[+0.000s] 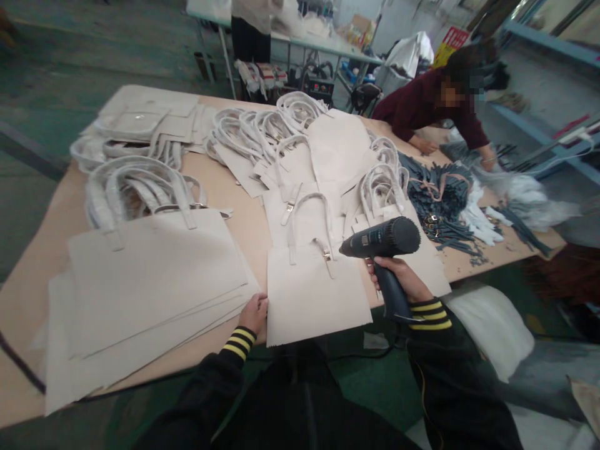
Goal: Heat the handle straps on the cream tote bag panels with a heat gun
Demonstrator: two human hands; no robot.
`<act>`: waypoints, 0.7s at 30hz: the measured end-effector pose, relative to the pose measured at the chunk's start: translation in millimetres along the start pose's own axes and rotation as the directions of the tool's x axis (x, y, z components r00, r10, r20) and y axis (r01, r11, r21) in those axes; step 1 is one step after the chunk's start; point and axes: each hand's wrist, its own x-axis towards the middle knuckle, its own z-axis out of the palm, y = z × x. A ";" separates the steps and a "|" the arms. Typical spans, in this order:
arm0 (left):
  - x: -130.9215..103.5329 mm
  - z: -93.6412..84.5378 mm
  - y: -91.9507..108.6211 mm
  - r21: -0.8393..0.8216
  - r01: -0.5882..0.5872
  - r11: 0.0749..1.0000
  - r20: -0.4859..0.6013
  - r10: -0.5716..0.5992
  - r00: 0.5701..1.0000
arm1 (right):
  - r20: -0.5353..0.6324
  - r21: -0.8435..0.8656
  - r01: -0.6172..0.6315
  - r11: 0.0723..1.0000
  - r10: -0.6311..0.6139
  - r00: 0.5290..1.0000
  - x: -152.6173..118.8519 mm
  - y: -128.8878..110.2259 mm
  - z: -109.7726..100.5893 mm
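Note:
My right hand [403, 275] is wrapped round the grip of a black heat gun [382, 239]. The nozzle points left, close to the metal clasp [327, 255] on a beige bag panel [316, 306]. This panel lies at the table's front edge, its handle [309, 203] stretching away from me. At the panel's left edge, my left hand [255, 312] pinches the border between thumb and fingers. Just left of that hand lies a stack of similar beige panels [154, 281] with looped handles [135, 184] on top.
More beige panels with looped handles [255, 131] cover the back of the brown-topped table [225, 190]. Dark straps [435, 187] are heaped at the right, where a co-worker in a maroon sleeve [403, 112] leans over. A white sack [492, 325] sits below the table's right side.

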 end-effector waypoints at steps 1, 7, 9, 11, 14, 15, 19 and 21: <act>0.2 0.0 1.9 -0.017 0.013 1.000 0.004 -0.012 1.000 | 0.001 -0.008 -0.011 1.000 0.011 1.000 -7.3 2.0 -0.3; 9.7 -2.9 22.6 -0.138 0.158 0.978 0.062 -0.151 0.987 | 0.228 -0.118 -0.170 0.978 0.193 0.954 -74.5 34.3 17.2; 16.7 -5.1 26.1 -0.143 0.169 0.975 0.064 -0.162 0.985 | 0.350 -0.146 -0.216 0.965 0.255 0.902 -88.4 50.7 32.7; 21.9 -8.0 28.1 -0.123 0.171 0.978 0.074 -0.163 0.984 | 0.456 -0.175 -0.235 0.956 0.290 0.841 -94.9 67.0 49.1; 24.3 -12.3 31.6 -0.096 0.158 0.983 0.098 -0.148 0.984 | 0.537 -0.240 -0.230 0.943 0.326 0.778 -96.2 85.2 66.5; 24.3 -13.1 32.9 -0.095 0.150 0.984 0.102 -0.141 0.985 | 0.538 -0.262 -0.231 0.937 0.341 0.771 -96.1 88.8 69.0; 24.4 -13.0 37.3 -0.105 0.168 0.980 0.112 -0.156 0.981 | 0.480 -0.312 -0.268 0.912 0.395 0.784 -103.5 92.1 61.1; 26.3 -11.5 39.0 -0.081 0.171 0.982 0.117 -0.161 0.980 | 0.440 -0.301 -0.282 0.911 0.395 0.806 -114.4 89.3 48.5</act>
